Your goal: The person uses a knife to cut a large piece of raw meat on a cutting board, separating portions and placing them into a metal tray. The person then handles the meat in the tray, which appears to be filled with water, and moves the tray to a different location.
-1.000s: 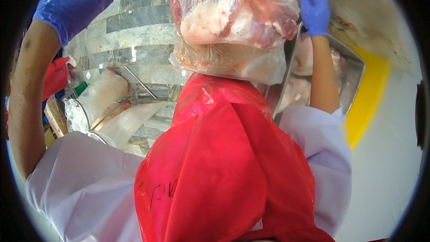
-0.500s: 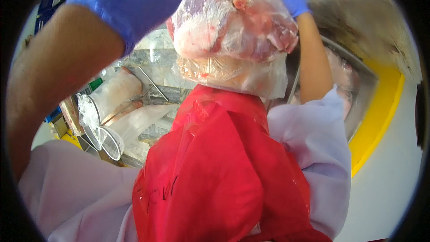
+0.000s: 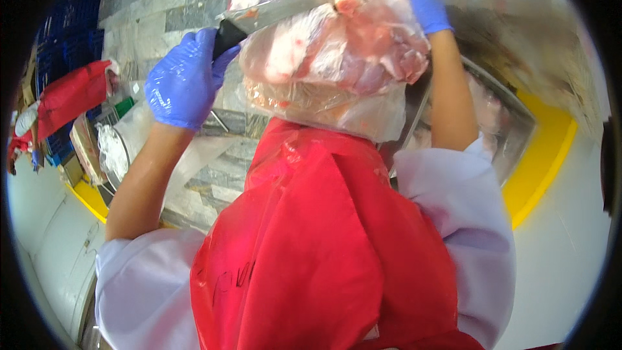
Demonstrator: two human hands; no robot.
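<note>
Cut in pink-white raw meat (image 3: 353,42) prob. part-done, rest uncut; blue-gloved L hand's (image 3: 184,81) fingers wrapped round black-handled steel knife (image 3: 278,13), blue-gloved R hand (image 3: 424,1) alongside, can't tell finger spread.

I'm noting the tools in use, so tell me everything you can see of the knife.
The knife has a long, grey, metal-looking blade and a black handle, partly hidden by the gloved left hand gripping it. The blade slants up to the right in the picture, over the raw meat, its far end at a cleft. Whether the tip is sunk in, I cannot tell.
</note>
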